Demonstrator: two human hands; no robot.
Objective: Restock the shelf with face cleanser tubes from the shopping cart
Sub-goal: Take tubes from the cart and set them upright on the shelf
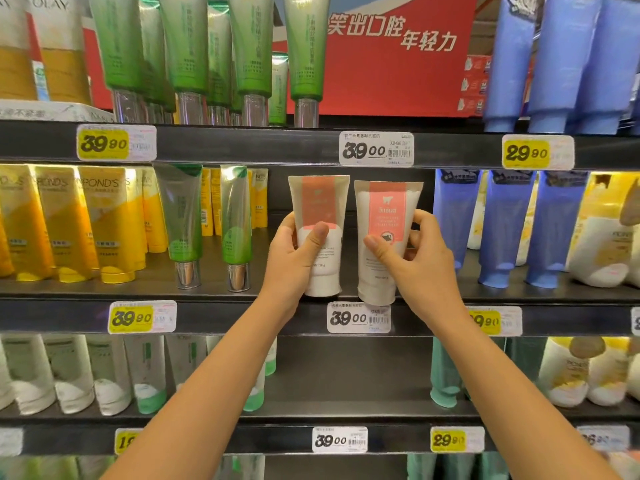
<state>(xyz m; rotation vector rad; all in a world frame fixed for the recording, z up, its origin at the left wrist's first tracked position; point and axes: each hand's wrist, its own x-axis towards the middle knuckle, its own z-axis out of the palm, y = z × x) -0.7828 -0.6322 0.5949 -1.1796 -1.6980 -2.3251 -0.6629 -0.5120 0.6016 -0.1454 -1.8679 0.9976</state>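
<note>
Left hand [294,254] and right hand [422,261] at a black shelf [225,317]
Above the white price tag [358,317], their fingers [425,220] curl round left tube [320,202] and right tube [386,209].

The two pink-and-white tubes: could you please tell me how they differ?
The left tube, gripped by the left hand, sits farther back in shade, its label dim; the right tube, gripped by the right hand, is nearer and brightly lit, its label readable. The left tube's cap seems to rest on the shelf; the right tube's cap hangs lower, over the shelf's front edge. Both look identical otherwise, cap down.
</note>
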